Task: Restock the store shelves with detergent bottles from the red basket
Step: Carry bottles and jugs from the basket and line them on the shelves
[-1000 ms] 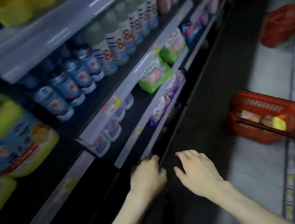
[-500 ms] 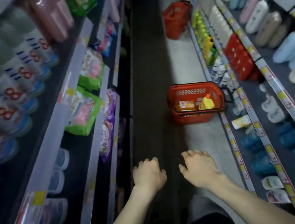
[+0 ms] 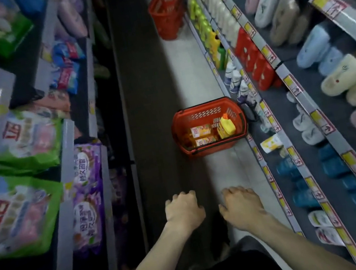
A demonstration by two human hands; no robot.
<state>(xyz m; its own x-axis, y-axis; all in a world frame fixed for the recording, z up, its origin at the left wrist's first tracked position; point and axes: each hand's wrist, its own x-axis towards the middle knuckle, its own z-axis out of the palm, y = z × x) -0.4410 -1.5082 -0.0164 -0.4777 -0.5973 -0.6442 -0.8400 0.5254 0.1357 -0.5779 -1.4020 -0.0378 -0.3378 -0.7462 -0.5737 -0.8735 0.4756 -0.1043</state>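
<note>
A red basket (image 3: 205, 106) stands on the aisle floor ahead, against the right-hand shelving. Inside it a yellow detergent bottle (image 3: 227, 126) with an orange cap stands beside orange-labelled packs (image 3: 201, 131). My left hand (image 3: 184, 211) and my right hand (image 3: 242, 206) hang in front of me over the floor, well short of the basket. Both have loosely curled fingers and hold nothing. Yellow and green detergent bottles (image 3: 206, 28) line the low right shelf farther down the aisle.
A second red basket (image 3: 165, 9) sits farther up the aisle by the right shelf. The left shelves (image 3: 65, 158) carry green and purple bags. The right shelves (image 3: 294, 87) carry slippers, red packs and small bottles. The aisle floor is narrow.
The view has swung from the left shelves to straight down the aisle, bringing the basket to the centre and a little closer. Both hands stay held out, holding nothing.
</note>
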